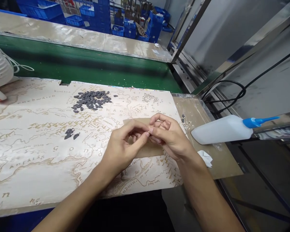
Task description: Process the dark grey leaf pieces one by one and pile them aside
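Note:
My left hand (124, 141) and my right hand (171, 135) meet fingertip to fingertip, both closed in a pinch. A tiny pale bit shows between the fingertips, too small to name. Beneath them lies a brown cardboard piece (151, 152) on a map-printed sheet (43, 174). Farther back on the sheet is a heap of small dark grey, leaf-shaped pieces (91, 100). A smaller cluster of the same dark pieces (71, 133) rests left of my hands. Tiny pale and dark bits (149, 98) are scattered beyond my right hand.
A white squeeze bottle with a blue nozzle (222, 130) lies at the right, near crumpled white tissue (205, 158). More small bits (187, 124) sit by the sheet's right edge. A white fan (0, 67) stands left. Behind runs a green belt (94, 66); blue crates (99, 16) stand beyond.

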Motion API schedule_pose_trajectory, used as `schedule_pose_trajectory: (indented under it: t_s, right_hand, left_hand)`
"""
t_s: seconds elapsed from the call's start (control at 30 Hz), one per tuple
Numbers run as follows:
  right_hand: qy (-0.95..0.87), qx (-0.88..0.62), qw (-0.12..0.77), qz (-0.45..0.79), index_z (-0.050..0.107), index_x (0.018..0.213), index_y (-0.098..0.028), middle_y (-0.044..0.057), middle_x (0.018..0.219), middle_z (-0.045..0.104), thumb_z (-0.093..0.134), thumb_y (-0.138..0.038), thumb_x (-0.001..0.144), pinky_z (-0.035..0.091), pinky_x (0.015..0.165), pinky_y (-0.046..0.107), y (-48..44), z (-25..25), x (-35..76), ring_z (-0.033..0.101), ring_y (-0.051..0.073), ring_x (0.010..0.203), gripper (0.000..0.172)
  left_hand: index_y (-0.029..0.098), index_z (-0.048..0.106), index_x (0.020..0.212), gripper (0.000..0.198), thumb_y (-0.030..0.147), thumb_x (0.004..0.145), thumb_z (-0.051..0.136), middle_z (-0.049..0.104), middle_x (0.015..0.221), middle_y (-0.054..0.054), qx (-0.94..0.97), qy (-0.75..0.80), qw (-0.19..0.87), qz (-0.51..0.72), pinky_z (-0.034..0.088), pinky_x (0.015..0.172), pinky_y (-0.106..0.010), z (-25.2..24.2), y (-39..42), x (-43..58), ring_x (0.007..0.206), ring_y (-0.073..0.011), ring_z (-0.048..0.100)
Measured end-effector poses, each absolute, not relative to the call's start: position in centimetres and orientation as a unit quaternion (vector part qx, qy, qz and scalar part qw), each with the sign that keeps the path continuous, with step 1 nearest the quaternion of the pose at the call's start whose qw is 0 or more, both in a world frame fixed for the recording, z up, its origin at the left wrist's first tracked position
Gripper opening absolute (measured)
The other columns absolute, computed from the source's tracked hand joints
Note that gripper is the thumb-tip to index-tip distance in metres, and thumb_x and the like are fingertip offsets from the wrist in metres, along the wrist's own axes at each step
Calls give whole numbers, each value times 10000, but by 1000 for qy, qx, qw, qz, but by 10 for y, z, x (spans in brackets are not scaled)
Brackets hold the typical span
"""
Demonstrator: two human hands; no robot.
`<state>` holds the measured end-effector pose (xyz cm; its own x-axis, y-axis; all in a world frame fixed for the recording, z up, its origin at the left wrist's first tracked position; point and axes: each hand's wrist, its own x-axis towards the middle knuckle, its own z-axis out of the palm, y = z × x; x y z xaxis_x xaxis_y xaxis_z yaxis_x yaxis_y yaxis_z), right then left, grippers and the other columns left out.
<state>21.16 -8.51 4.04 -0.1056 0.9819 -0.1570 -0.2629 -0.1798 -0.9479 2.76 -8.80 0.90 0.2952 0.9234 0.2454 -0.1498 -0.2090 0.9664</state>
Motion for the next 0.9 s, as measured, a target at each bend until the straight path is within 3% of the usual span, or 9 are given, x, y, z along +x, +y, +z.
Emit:
schedule_pose_trajectory:
  t_s: [0.13, 0.23, 0.37, 0.5, 0.67, 0.8, 0.9]
  right_hand:
    - [-444, -448, 510, 584, 792, 909, -210, -67, 624, 681, 1077, -246, 745, 457, 485, 199, -96, 41, 215, 561, 77, 503, 331]
    - [-499, -443, 502, 551, 877, 956, -208, 6, 750, 796, 1060, -226, 792, 600, 577, 225, -105, 41, 217, 720, 127, 625, 246]
    - [-547, -440, 486, 520, 915, 954, -226, 48, 911, 856, 1033, -222, 839, 678, 664, 256, -115, 44, 218, 794, 154, 722, 165]
    - [-582, -435, 474, 498, 905, 943, -232, 44, 909, 843, 1002, -201, 876, 686, 715, 264, -119, 44, 220, 813, 165, 766, 122]
    - [-617, -418, 445, 497, 872, 929, -224, 27, 878, 817, 961, -156, 888, 651, 713, 273, -119, 38, 224, 787, 159, 753, 119]
    - [-609, -492, 448, 432, 838, 886, -220, 28, 854, 804, 895, -192, 901, 586, 658, 281, -114, 28, 228, 725, 160, 738, 65]
    - [-611, -562, 428, 357, 835, 896, -213, 23, 828, 786, 852, -193, 890, 500, 603, 283, -109, 17, 229, 639, 148, 692, 27]
  left_hand:
    - [212, 828, 1002, 118, 270, 966, 924, 842, 950, -45, 529, 327, 621, 477, 625, 835, -313, 11, -88, 22, 893, -198, 778]
    - [197, 856, 995, 216, 329, 899, 998, 835, 911, -50, 457, 316, 720, 416, 586, 765, -260, 9, -90, 16, 808, -156, 717]
    - [185, 875, 952, 298, 394, 836, 1054, 791, 860, -40, 387, 309, 780, 383, 501, 689, -204, 7, -95, 10, 718, -102, 615]
    - [185, 870, 922, 321, 407, 813, 1074, 729, 762, -5, 353, 308, 806, 362, 475, 686, -183, 6, -100, 11, 678, -80, 562]
    - [182, 887, 935, 295, 415, 853, 1049, 813, 879, -43, 359, 303, 819, 331, 451, 670, -167, 1, -103, 9, 681, -62, 559]
    - [223, 909, 1019, 274, 395, 853, 1044, 853, 903, -52, 345, 338, 810, 332, 471, 655, -178, -2, -109, 0, 653, -67, 560]
    - [237, 902, 970, 215, 415, 895, 995, 853, 888, -48, 389, 395, 755, 351, 501, 648, -207, -2, -117, -9, 681, -105, 638]
